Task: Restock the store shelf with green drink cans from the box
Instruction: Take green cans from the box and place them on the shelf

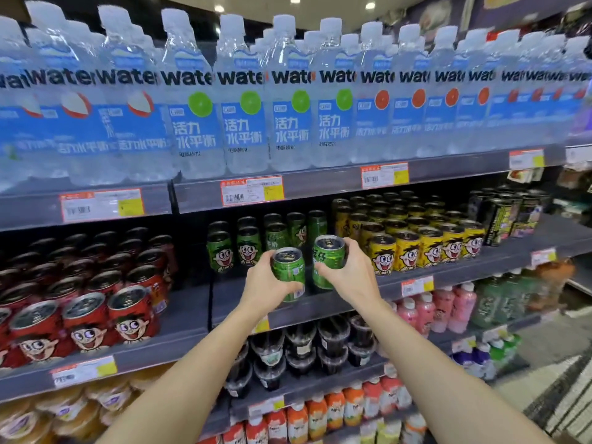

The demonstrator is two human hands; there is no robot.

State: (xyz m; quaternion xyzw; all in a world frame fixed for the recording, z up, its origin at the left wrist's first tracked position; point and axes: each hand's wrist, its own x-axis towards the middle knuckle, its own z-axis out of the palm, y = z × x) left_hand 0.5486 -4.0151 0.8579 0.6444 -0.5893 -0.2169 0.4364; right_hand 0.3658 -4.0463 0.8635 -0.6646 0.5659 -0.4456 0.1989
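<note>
From the head view, your left hand (pixel 267 283) and right hand (pixel 347 270) each grip a green can (pixel 289 273) at the shelf (pixel 320 302) front. Green rows (pixel 248 248) stand behind; the front gap remains unfilled.

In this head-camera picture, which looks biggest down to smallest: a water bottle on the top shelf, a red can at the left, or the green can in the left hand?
1. Water bottle
2. Red can
3. Green can

The last two look close; the red can sits nearer the camera, so their order is unsure.
</note>
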